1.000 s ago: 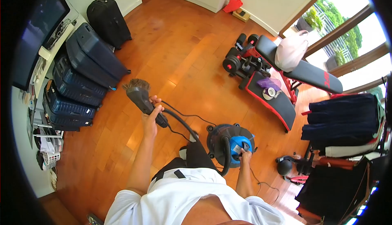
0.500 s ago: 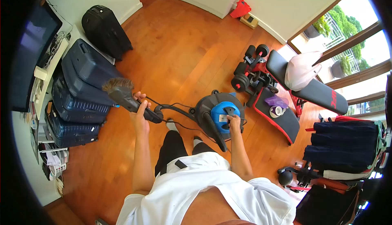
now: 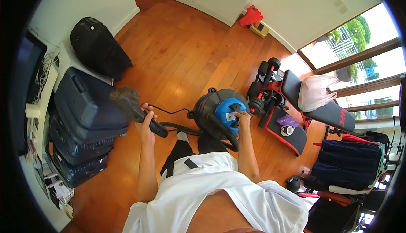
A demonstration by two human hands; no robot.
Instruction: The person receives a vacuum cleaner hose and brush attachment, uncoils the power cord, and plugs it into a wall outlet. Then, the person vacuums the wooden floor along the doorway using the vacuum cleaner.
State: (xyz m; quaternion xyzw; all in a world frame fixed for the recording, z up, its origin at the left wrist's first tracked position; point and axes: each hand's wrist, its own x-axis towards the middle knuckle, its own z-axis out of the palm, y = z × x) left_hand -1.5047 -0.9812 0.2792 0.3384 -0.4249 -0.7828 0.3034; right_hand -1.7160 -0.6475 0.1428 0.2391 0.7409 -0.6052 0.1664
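Note:
My left hand [image 3: 146, 118] is closed round the dark handle of a vacuum brush attachment [image 3: 134, 107]. Its brown bristles point up and left, above the floor beside the suitcases. A black and blue canister vacuum cleaner [image 3: 208, 105] stands in front of my legs. My right hand [image 3: 243, 118] grips the handle on the blue lid, and the fingers partly cover it. The thick black hose [image 3: 223, 130] curls round the canister's near side, and a stretch of it runs left past my feet toward the brush. A thin black cord [image 3: 171, 112] lies on the floor.
Stacked dark blue suitcases [image 3: 86, 106] and a black suitcase [image 3: 99, 49] line the left side, near a television [image 3: 29, 89]. At right are a weight bench [image 3: 292, 85] with dumbbells [image 3: 256, 105] and a clothes rack [image 3: 351, 163]. A red bag [image 3: 251, 15] sits by the far wall.
The vacuum cleaner and both hands have shifted slightly left relative to the bench. My view has tilted and turned a little. Both hands keep their grips.

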